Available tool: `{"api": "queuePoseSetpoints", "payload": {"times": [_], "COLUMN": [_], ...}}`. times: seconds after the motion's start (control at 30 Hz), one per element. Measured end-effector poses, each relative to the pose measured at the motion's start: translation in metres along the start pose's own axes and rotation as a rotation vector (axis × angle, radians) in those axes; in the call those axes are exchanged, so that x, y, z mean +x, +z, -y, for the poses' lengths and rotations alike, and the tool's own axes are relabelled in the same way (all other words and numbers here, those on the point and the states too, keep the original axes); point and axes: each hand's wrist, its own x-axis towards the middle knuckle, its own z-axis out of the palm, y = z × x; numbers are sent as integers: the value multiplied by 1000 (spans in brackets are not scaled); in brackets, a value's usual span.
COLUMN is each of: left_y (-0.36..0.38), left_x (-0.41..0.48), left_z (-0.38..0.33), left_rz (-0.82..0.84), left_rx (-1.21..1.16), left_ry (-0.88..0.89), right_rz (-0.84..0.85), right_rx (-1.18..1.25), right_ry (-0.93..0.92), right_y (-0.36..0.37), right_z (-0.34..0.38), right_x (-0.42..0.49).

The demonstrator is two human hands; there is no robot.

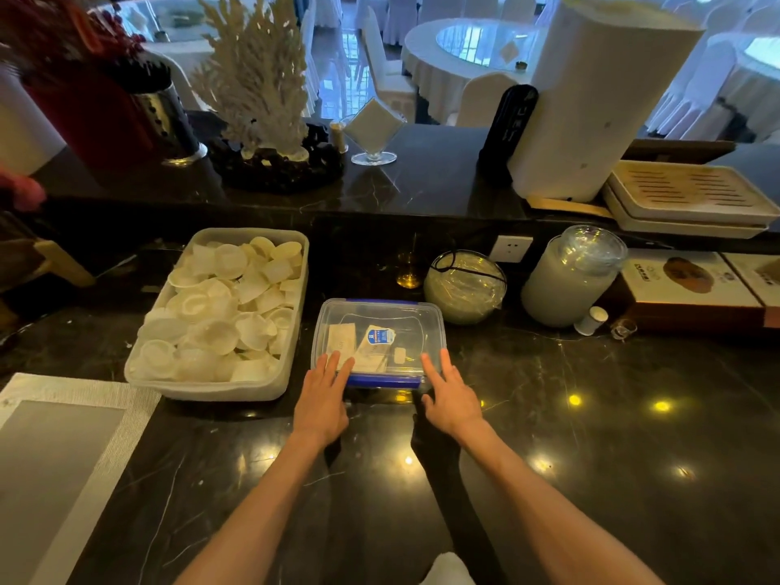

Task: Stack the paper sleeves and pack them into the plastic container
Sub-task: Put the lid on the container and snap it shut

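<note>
On the dark marble counter, the left hand and right hand rest open, fingers spread, on the lidded plastic container holding paper sleeves.

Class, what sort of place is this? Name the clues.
Probably a restaurant or banquet hall service counter: round white-clothed dining tables, white-covered chairs, and a glass napkin holder on the black marble counter.

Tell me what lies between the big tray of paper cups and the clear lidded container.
Nothing: the head view shows bare dark countertop between the tray and the container.
</note>
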Motion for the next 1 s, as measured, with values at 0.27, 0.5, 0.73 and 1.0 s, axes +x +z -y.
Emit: {"api": "queuePoseSetpoints", "payload": {"times": [0.27,0.5,0.73,1.0], "left_y": [-3,-6,-45,-260], "left_x": [6,7,24,101], "left_z": [-2,-10,-15,-73], "left_rz": [-20,42,141,-288], "left_rx": [9,54,128,296], "left_ry": [-47,-73,-19,158], "right_rz": [14,-75,-43,-771], "right_rx": [-13,-64,-16,-81], "right_ry": [-3,-89,-126,-331], "right_y": [-1,27,-9,-232], "right_z": [7,13,12,70], "right_x": [1,3,17,36]}}
